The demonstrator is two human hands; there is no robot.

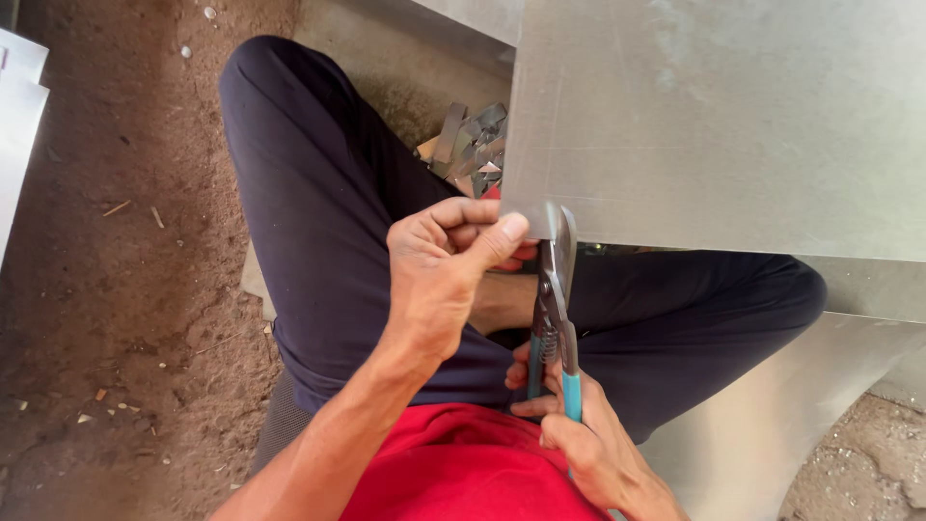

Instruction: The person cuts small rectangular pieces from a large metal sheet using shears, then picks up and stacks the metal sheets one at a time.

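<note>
A large grey metal sheet (714, 116) lies across my lap, its near edge over my dark trousers. My left hand (449, 260) pinches the sheet's lower left corner, thumb pressed flat on top. My right hand (588, 439) grips the blue handles of a pair of pliers (556, 309), held upright. The pliers' jaws bite the sheet's edge just right of my left thumb.
A pile of small cut metal pieces (473, 140) lies on the ground beyond my left knee. More sheet metal (772, 425) lies under my right leg, and pale sheets (19, 106) sit at the left edge. Brown dirt floor (106, 289) spreads to the left.
</note>
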